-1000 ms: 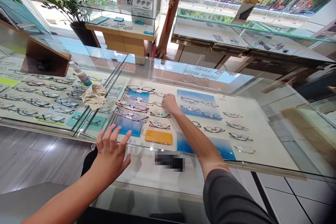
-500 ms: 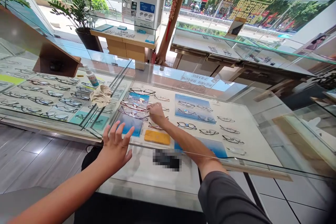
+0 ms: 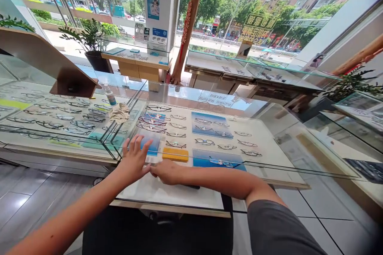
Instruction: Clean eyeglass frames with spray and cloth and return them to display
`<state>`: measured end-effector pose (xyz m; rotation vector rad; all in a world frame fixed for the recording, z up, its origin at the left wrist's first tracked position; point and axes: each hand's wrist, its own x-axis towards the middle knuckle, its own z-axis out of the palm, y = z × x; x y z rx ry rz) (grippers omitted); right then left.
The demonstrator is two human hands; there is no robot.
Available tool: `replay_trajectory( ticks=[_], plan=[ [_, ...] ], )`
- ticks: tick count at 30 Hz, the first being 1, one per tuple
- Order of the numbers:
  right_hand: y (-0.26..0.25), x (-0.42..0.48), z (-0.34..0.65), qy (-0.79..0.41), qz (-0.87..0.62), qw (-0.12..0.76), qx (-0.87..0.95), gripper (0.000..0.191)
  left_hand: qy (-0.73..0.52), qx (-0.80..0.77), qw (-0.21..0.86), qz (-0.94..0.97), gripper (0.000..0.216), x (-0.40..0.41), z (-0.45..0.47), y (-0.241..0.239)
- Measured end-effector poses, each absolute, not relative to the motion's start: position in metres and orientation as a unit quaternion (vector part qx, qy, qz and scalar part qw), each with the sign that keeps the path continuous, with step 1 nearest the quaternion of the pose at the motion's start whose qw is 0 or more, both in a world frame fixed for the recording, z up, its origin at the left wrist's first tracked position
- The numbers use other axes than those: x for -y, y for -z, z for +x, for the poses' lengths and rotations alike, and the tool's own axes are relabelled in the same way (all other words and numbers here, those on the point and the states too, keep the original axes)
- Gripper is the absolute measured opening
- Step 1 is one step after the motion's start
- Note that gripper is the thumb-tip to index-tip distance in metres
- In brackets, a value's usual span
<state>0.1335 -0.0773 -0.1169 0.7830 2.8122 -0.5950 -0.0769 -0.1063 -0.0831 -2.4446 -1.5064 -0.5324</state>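
My left hand (image 3: 134, 160) is spread open at the front glass edge of a display case (image 3: 287, 175), near a blue card (image 3: 153, 148). My right hand (image 3: 166, 171) is beside its thumb, fingers curled at the front edge; what they hold, if anything, is hidden. Just beyond it lies a yellow case (image 3: 175, 154). Behind are rows of eyeglasses, among them dark red glasses (image 3: 151, 128), black glasses (image 3: 158, 108) and thin-framed glasses (image 3: 176, 144). A dark object (image 3: 194, 187) shows only as an edge below my right forearm.
The adjoining case on the left holds many glasses (image 3: 49, 124). A spray bottle (image 3: 110, 95) and a crumpled beige cloth (image 3: 119, 112) sit near the joint between the cases. A brown slanted stand (image 3: 72, 81) is at left. Glass edges surround the trays.
My right hand has drawn back from among the glasses to the front edge, beside my left hand. My left hand stays spread. The dark object is now mostly covered; the view has tilted up.
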Motion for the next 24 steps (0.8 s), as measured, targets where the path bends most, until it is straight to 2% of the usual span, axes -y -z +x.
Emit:
replay_trajectory(
  ticks=[3, 5, 7, 10, 12, 16, 19, 24],
  plan=[
    [0.071, 0.108, 0.160, 0.236, 0.271, 0.105, -0.927, 0.023, 0.203, 0.529, 0.063, -0.821, 0.058, 0.103, -0.081, 0.073],
    [0.036, 0.121, 0.184, 0.243, 0.300, 0.070, -0.920, 0.023, 0.219, 0.541, 0.023, -0.812, 0.048, 0.099, -0.084, 0.065],
    [0.004, 0.124, 0.217, 0.229, 0.335, -0.022, -0.914, 0.018, 0.233, 0.545, -0.007, -0.805, 0.041, 0.095, -0.087, 0.056],
    [-0.022, 0.102, 0.285, 0.127, 0.459, -0.177, -0.861, 0.022, 0.248, 0.539, -0.001, -0.805, 0.036, 0.088, -0.088, 0.036],
    [-0.020, 0.074, 0.337, 0.035, 0.538, -0.224, -0.812, 0.021, 0.240, 0.531, 0.015, -0.812, 0.034, 0.079, -0.086, 0.018],
    [0.015, 0.028, 0.426, -0.070, 0.603, -0.207, -0.767, 0.029, 0.197, 0.515, 0.067, -0.832, 0.032, 0.050, -0.084, -0.012],
    [0.046, 0.017, 0.462, -0.084, 0.624, -0.195, -0.752, 0.032, 0.131, 0.482, 0.076, -0.863, 0.028, 0.024, -0.086, -0.020],
    [0.073, 0.015, 0.478, -0.061, 0.651, -0.248, -0.715, 0.036, 0.056, 0.433, 0.070, -0.897, 0.019, -0.009, -0.089, -0.019]
  ],
)
